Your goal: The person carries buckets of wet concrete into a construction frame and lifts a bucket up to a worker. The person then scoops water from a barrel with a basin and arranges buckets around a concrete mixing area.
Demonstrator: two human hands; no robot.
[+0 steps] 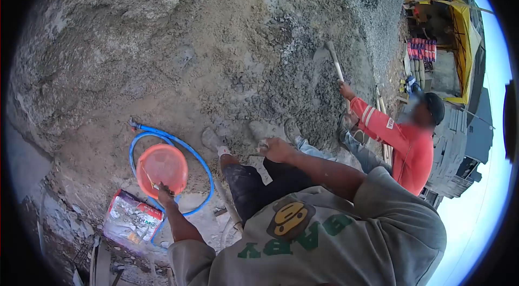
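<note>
My left hand (165, 195) is closed on the handle of an orange-red bucket (185, 166), near its lower rim. The bucket's mouth faces me and its inside looks pale pink; whether liquid is in it I cannot tell. A blue hose (203, 163) loops on the ground around the bucket. My right hand (278, 151) is held in front of my thigh with its fingers curled in; anything inside them is hidden. Beside the bucket lies a printed red and white cement bag (132, 220).
A co-worker in a red top (403, 145) grips a long-handled shovel (336, 62) over wet grey mix (303, 86). A sand mound (108, 32) and gravel (373, 10) border the ground. Rubble (70, 221) and boards (102, 261) lie at lower left.
</note>
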